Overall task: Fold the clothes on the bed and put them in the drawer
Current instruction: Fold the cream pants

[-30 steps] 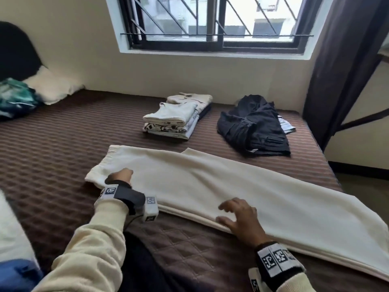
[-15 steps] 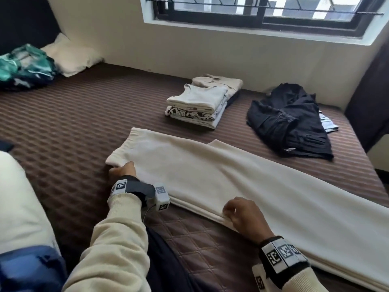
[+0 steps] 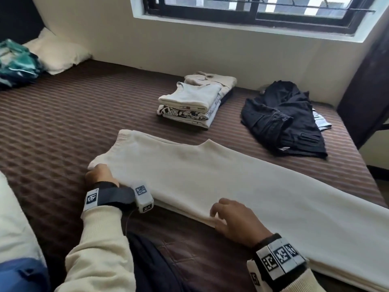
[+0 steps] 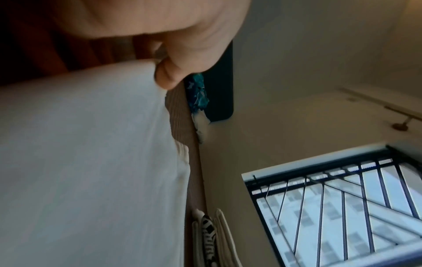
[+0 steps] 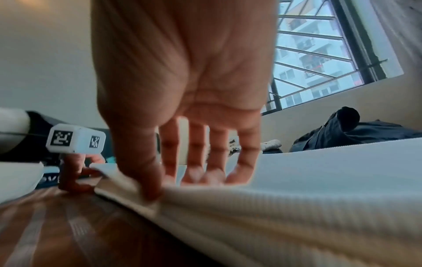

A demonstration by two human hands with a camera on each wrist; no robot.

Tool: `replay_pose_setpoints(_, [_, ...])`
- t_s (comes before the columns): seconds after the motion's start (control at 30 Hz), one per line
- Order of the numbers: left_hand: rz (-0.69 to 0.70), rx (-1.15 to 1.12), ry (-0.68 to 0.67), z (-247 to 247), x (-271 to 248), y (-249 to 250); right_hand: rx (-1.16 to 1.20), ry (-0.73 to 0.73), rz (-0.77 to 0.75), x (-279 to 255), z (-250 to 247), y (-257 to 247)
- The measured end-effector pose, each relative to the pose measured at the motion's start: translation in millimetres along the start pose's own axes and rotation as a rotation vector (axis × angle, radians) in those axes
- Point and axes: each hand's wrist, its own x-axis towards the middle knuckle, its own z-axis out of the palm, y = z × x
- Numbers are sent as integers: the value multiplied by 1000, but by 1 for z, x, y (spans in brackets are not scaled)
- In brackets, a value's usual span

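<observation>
the cream trousers (image 3: 221, 178) are lying folded lengthwise across the middle of the head frame on the brown quilted bed (image 3: 63, 127), their far end running out of the lower right edge so the hems are cut off. the left hand (image 3: 99, 175) is gripping the waistband corner at centre left, fingers curled under the cloth; in the left wrist view the thumb (image 4: 169, 75) is pressing on that edge. the right hand (image 3: 235, 220) is pinching the near folded edge at lower centre, thumb under and fingers (image 5: 198, 162) resting on top. both wrists are wearing bands with black-and-white square code markers; no words on them are legible. a stack of folded clothes (image 3: 195, 102) is sitting in the upper middle, one layer showing a black-and-white print too small to read. a dark garment (image 3: 282, 119) is lying crumpled at upper right, a small white label on it unreadable, partly covering a striped cloth (image 3: 321, 121). a pillow (image 3: 56, 51) and a teal cloth (image 3: 16, 62) are sitting at upper left, the latter cut by the frame edge.
</observation>
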Motion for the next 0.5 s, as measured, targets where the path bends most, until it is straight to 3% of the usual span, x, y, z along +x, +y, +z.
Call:
replay_pose_setpoints(0.07, [29, 96, -75, -1, 11, -1, 20, -102, 7, -2, 8, 6])
replay_pose_setpoints(0.17, [17, 175, -189, 2, 63, -19, 238, -40, 53, 3, 11, 15])
replay_pose_setpoints(0.3, [-203, -8, -395, 0, -16, -2, 197, 34, 86, 9, 10, 21])
replay_pose_setpoints(0.37, [-281, -79, -492, 1, -32, 0, 189, 64, 111, 10, 9, 21])
replay_pose_setpoints(0.5, [-223, -264, -528, 5, -46, 11, 142, 140, 201, 12, 1, 23])
